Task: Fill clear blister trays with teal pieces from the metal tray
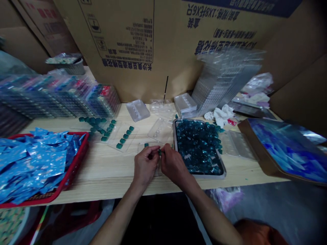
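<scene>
My left hand (145, 164) and my right hand (173, 164) meet at the middle of the wooden table, fingertips pinched together. Between them shows a small dark green gem-like piece (159, 152), mostly covered by the fingers. Under the hands lies a clear plastic tray, partly hidden, with one green piece (146, 145) at its upper left. Just right of my right hand stands a grey-rimmed tray (222, 173) heaped with teal pieces (198, 144). To the left, a clear strip tray holds a row of green pieces (124, 136).
A red basket (86, 144) of blue packets stands at left, filled clear cases (102, 98) behind it. Stacked clear trays (219, 81) and crumpled tissue (222, 114) sit at the back right. A box of blue packets (288, 146) is at far right. A large carton (163, 44) walls the back.
</scene>
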Motion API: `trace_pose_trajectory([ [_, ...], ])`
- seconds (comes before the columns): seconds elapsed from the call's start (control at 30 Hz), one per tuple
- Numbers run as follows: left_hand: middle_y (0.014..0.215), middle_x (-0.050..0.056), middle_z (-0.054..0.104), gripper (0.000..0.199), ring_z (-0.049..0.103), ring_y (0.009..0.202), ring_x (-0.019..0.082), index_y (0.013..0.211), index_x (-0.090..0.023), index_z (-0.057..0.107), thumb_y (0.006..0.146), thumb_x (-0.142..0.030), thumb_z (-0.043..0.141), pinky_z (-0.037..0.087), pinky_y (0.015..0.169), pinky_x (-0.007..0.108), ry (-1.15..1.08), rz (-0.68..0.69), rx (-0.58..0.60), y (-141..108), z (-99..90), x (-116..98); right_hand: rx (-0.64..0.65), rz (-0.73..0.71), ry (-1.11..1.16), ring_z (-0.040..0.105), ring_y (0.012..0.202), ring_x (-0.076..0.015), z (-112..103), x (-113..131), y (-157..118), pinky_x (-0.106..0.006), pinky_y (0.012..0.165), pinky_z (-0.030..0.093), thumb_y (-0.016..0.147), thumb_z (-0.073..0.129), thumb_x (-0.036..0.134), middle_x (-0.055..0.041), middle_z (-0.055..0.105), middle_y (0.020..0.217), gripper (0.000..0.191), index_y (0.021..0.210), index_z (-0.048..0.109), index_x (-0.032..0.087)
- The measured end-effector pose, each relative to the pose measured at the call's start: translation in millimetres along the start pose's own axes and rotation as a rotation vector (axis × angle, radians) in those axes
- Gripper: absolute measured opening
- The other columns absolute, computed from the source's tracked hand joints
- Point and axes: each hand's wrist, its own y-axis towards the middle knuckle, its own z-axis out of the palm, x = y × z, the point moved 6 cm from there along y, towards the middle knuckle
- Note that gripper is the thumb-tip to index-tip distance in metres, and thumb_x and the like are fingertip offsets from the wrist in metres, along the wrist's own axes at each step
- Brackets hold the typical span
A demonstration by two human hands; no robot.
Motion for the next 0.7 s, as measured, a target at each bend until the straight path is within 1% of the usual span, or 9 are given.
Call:
trace_pose_trajectory([
  [0.07, 0.079, 0.002, 0.073, 0.025, 0.064, 0.071, 0.015, 0.095, -0.021, 0.078, 0.075, -0.014, 0.065, 0.048, 0.067, 0.023, -0.008, -0.006, 0.007, -0.6, -0.3, 1.2, 0.006, 0.028, -0.039, 0.063, 0.071, -0.0203, 1.1, -2.5, 1.4, -0.028, 0.061, 0.036, 0.087, 0.044, 0.009, -0.007, 0.064, 0.08, 0.012, 0.094, 0.046, 0.019],
  [0.2, 0.089, 0.003, 0.075, 0.024, 0.066, 0.078, 0.015, 0.095, -0.021, 0.078, 0.074, -0.015, 0.068, 0.05, 0.073, 0.023, -0.055, -0.025, 0.05, -2.1, -2.2, 2.1, -0.011, 0.054, -0.067, 0.063, 0.07, -0.0212, -2.1, -11.4, 6.6, -0.028, 0.06, 0.035, 0.086, 0.047, 0.011, -0.0078, 0.065, 0.081, 0.01, 0.093, 0.047, 0.019],
  [0.27, 0.089, 0.004, 0.075, 0.025, 0.066, 0.079, 0.015, 0.099, -0.02, 0.078, 0.075, -0.021, 0.072, 0.05, 0.074, 0.024, -0.173, -0.109, 0.085, -1.6, -3.5, 4.2, -0.03, 0.011, -0.018, 0.063, 0.071, -0.021, -5.1, -11.7, 8.8, -0.028, 0.062, 0.037, 0.087, 0.045, 0.011, -0.0067, 0.064, 0.079, 0.01, 0.092, 0.047, 0.019],
  [0.37, 0.09, 0.007, 0.075, 0.034, 0.067, 0.073, 0.014, 0.102, -0.016, 0.076, 0.073, -0.033, 0.079, 0.052, 0.07, 0.023, -0.433, -0.334, 0.158, -0.3, -2.7, 9.5, -0.055, -0.048, 0.056, 0.064, 0.074, -0.0205, -8.0, -5.5, 10.0, -0.028, 0.066, 0.04, 0.089, 0.042, 0.013, -0.0059, 0.064, 0.08, 0.011, 0.094, 0.049, 0.02],
  [0.4, 0.089, 0.007, 0.075, 0.036, 0.066, 0.071, 0.013, 0.099, -0.015, 0.077, 0.07, -0.035, 0.082, 0.052, 0.068, 0.022, -0.496, -0.388, 0.177, 0.6, -3.1, 10.0, -0.053, -0.062, 0.071, 0.064, 0.074, -0.0204, -7.8, -2.0, 10.3, -0.028, 0.067, 0.041, 0.09, 0.042, 0.014, -0.0061, 0.065, 0.082, 0.011, 0.096, 0.049, 0.02],
  [0.47, 0.085, 0.007, 0.074, 0.034, 0.066, 0.067, 0.012, 0.087, -0.013, 0.077, 0.063, -0.034, 0.088, 0.053, 0.067, 0.021, -0.555, -0.441, 0.192, 3.9, -7.9, 10.0, -0.033, -0.091, 0.105, 0.063, 0.076, -0.0201, -6.6, 5.4, 11.1, -0.029, 0.069, 0.042, 0.09, 0.042, 0.015, -0.006, 0.065, 0.085, 0.012, 0.097, 0.05, 0.02],
  [0.57, 0.08, 0.006, 0.074, 0.034, 0.066, 0.067, 0.013, 0.08, -0.013, 0.076, 0.055, -0.031, 0.091, 0.053, 0.067, 0.022, -0.533, -0.43, 0.118, 9.3, -29.0, 12.3, -0.025, -0.093, 0.217, 0.062, 0.076, -0.0186, -7.5, 7.6, 13.0, -0.029, 0.071, 0.044, 0.091, 0.045, 0.022, -0.0038, 0.064, 0.084, 0.011, 0.101, 0.051, 0.02],
  [0.63, 0.08, 0.006, 0.074, 0.033, 0.066, 0.069, 0.013, 0.08, -0.014, 0.077, 0.056, -0.031, 0.091, 0.052, 0.069, 0.022, -0.421, -0.358, 0.037, 10.8, -49.8, 14.0, -0.021, -0.041, 0.309, 0.06, 0.072, -0.0167, -6.9, -1.1, 12.6, -0.028, 0.069, 0.045, 0.09, 0.047, 0.024, -0.002, 0.063, 0.082, 0.016, 0.104, 0.052, 0.02],
  [0.7, 0.08, 0.005, 0.074, 0.029, 0.064, 0.069, 0.014, 0.08, -0.016, 0.077, 0.058, -0.032, 0.088, 0.051, 0.069, 0.023, -0.244, -0.249, -0.014, 8.9, -68.2, 14.3, 0.034, 0.026, 0.406, 0.059, 0.067, -0.0143, 0.7, -13.8, 9.0, -0.026, 0.065, 0.046, 0.086, 0.046, 0.019, -0.0016, 0.063, 0.085, 0.022, 0.107, 0.053, 0.02],
])
